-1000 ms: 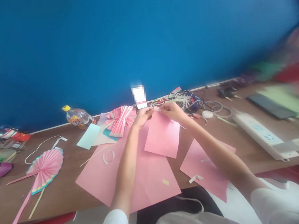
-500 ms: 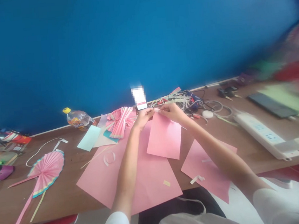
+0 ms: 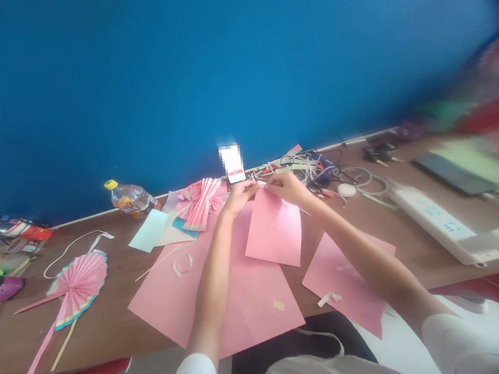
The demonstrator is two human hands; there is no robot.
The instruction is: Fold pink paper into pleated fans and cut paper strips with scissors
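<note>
My left hand (image 3: 240, 197) and my right hand (image 3: 290, 189) meet at the top edge of a small pink paper sheet (image 3: 275, 231). Both are closed, with fingertips pinched close together. Between them shows a short white strip (image 3: 261, 183) at the sheet's top edge; which fingers grip the strip is too small to tell. The sheet hangs tilted toward me, its lower end over a larger pink paper sheet (image 3: 243, 305). Another pink sheet (image 3: 351, 280) lies under my right forearm, with curled white scraps (image 3: 330, 298) on it.
A pleated pink paper fan (image 3: 79, 280) lies at left, and a folded pink paper piece (image 3: 202, 203) lies behind my left hand. A phone (image 3: 232, 165) leans against the blue wall. A bottle (image 3: 131, 197), tangled cables (image 3: 309, 166) and a power strip (image 3: 438, 222) are around.
The small pink sheet's lower part has bent slightly and its right edge has shifted a little left. My hands stay nearly in place.
</note>
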